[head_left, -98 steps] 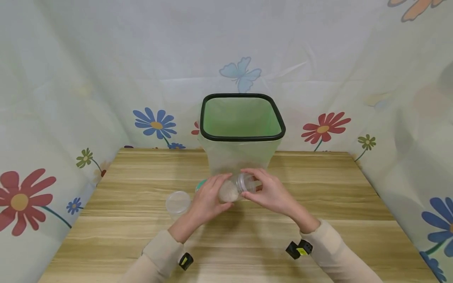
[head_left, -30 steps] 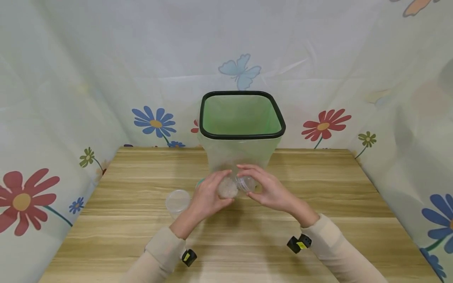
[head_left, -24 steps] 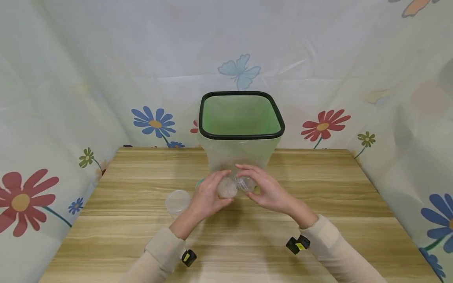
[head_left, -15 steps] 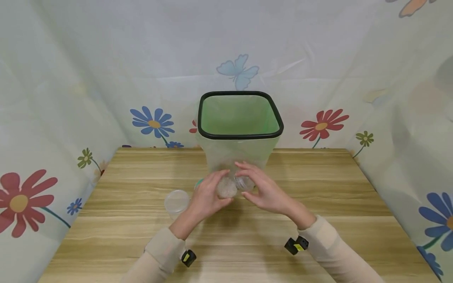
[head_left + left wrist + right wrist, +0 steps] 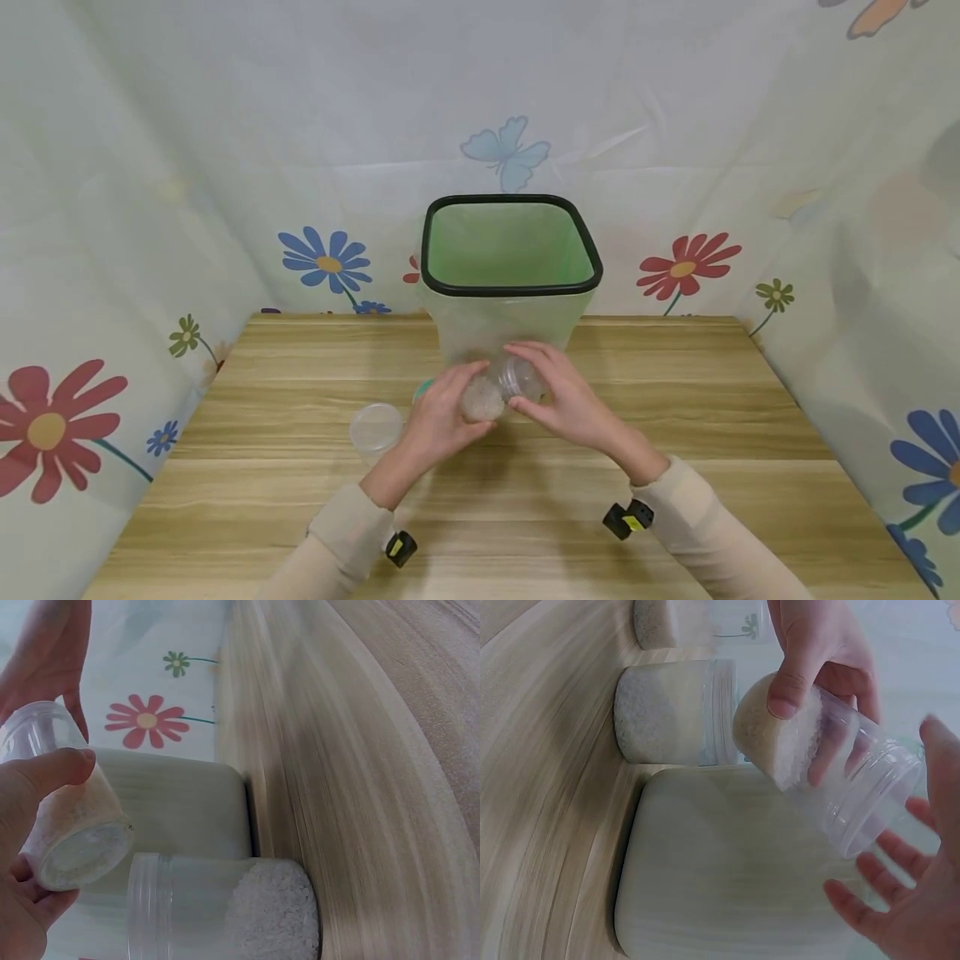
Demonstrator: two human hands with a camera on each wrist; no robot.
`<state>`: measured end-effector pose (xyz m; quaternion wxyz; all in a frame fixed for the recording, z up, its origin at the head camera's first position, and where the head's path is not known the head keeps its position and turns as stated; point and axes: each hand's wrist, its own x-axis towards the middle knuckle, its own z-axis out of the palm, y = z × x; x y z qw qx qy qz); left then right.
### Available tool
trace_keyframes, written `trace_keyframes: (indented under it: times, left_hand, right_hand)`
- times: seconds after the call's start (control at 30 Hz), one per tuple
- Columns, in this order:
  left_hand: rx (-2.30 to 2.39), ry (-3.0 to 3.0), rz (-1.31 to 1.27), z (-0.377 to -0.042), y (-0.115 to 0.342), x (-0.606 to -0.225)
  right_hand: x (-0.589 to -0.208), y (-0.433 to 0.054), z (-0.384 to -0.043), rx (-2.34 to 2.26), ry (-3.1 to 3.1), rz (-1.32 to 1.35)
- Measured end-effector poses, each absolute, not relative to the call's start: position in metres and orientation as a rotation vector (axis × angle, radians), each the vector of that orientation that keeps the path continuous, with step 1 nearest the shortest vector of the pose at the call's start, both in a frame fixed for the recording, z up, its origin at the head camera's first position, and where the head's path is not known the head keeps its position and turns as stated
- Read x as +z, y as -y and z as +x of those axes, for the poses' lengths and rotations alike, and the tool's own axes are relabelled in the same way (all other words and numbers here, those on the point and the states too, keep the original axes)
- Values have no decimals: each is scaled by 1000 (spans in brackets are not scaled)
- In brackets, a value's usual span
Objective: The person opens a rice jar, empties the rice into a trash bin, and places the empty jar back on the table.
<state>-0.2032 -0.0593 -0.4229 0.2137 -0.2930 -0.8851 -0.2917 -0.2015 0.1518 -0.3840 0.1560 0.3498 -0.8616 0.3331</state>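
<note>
My left hand (image 5: 442, 417) grips a clear plastic jar (image 5: 481, 400), tilted, with white rice-like grains heaped toward its base. In the right wrist view, the left thumb (image 5: 787, 694) presses the grain-filled end of the jar, and the ringed clear end points at my right hand (image 5: 922, 877). That right hand has its fingers spread apart around the ringed end, with its palm facing it. A second clear jar of white grains (image 5: 247, 911) stands on the table, next to the pale green bin (image 5: 510, 321).
The black-rimmed bin stands behind both hands, toward the back of the wooden table (image 5: 660, 500). Left of the left wrist is a clear-topped jar (image 5: 375, 427). A teal edge (image 5: 424, 387) peeks out behind the left hand. A flower-printed cloth (image 5: 322, 150) surrounds the table.
The right hand's fingers have shifted slightly around the jar's ringed end, which shows more now than half a second ago. The left hand keeps the jar in nearly the same place.
</note>
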Motion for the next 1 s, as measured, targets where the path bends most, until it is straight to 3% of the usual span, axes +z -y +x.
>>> trace_keyframes:
  times: [0.27,1.0]
  left_hand:
    - [-803,2463,-803,-203,57,-424]
    - [-781,2449,-774,-203,56,-426]
  right_hand:
    - [-384,-155,-202,1066,2549,880]
    - [-385,-156,-204,985,2455,1093]
